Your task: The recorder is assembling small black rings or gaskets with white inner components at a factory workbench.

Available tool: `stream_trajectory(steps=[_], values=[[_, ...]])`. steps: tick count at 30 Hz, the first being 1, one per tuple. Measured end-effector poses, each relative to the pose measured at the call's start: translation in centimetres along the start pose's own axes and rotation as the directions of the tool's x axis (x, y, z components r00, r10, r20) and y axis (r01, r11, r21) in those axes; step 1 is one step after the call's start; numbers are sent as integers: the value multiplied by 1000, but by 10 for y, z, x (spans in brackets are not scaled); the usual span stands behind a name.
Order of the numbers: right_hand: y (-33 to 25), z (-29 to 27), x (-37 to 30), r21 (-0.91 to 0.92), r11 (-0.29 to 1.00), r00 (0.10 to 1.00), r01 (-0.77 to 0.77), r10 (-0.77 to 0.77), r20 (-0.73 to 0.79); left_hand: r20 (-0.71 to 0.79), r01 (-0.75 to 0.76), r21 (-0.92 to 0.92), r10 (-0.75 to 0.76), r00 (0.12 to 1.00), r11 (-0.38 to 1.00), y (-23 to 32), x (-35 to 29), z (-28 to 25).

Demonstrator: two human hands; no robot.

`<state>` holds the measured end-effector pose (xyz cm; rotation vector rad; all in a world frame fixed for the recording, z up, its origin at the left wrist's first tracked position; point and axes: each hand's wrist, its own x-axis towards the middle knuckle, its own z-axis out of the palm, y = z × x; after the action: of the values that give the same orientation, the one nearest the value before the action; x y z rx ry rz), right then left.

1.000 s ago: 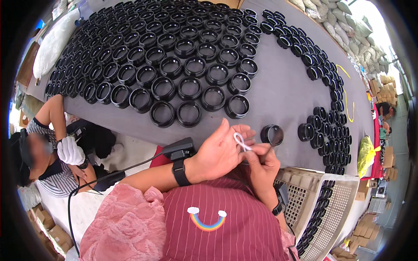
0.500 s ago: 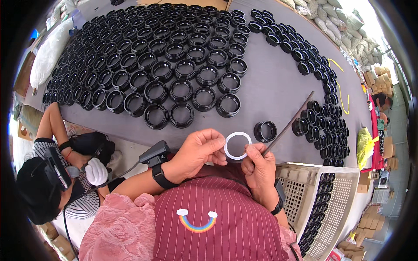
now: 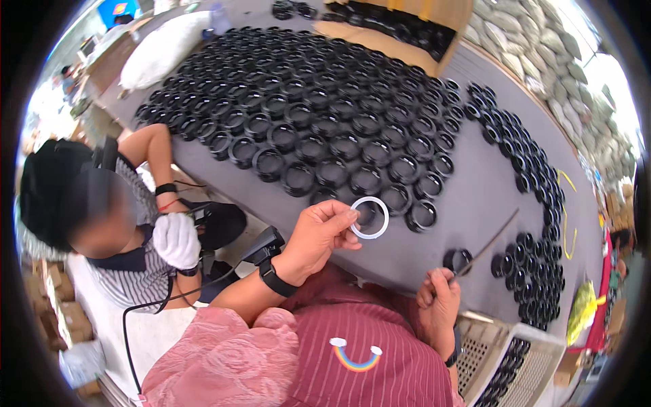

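Between the thumb and fingers of my left hand is a thin white ring, held up over the near edge of the grey table. My right hand is closed around the end of a thin dark stick, which slants away to the upper right. Just beyond that hand, a single black ring-shaped part sits on the table, close beside the stick. Many more black rings stand in rows across the table, beyond my left hand.
Another group of black rings lines the right side. A plastic crate with black rings stands at lower right. To my left sits a person in a white glove. An open cardboard box and a white sack lie at the back.
My hands have moved apart: the left keeps the white ring, while the right has let go of it and shifted right with the stick. The view has turned left.
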<state>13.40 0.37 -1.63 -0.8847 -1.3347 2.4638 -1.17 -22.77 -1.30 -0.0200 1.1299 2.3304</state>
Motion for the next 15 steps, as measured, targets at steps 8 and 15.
stream_trajectory(steps=[8,15], values=[[19,-8,14,-60,998,1000,3,-2,27,-177,-204,-91,186,967,975,30,-14,-48],[26,-7,22,-182,983,1000,17,-16,7,-288,-268,-120,225,931,956,41,-26,-80]])
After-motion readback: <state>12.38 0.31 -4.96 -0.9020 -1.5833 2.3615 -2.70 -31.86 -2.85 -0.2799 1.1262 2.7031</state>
